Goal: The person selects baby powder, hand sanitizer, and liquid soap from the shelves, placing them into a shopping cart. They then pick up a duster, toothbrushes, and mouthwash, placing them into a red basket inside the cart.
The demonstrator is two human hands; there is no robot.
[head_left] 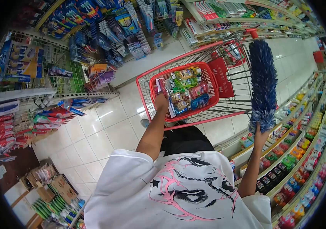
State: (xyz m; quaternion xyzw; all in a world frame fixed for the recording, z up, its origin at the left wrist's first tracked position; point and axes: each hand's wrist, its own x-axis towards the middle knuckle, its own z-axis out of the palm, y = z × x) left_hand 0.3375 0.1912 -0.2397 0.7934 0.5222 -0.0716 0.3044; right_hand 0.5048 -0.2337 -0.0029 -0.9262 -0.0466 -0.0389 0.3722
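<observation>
A fluffy blue duster stands up from my right hand, whose fingers are wrapped around its lower end; the handle is mostly hidden. My left hand reaches over the near left side of a red basket. Its fingers are closed at a red-and-white package lying along the basket's left side. Bottles and colourful packs fill the basket, among them a blue pack. The basket sits inside a wire shopping cart with red rails.
Toothbrush packs hang on a rack at the far left. A wire display juts out on the left, with boxes below. Shelves of small bottles curve along the right. Pale tiles cover the floor.
</observation>
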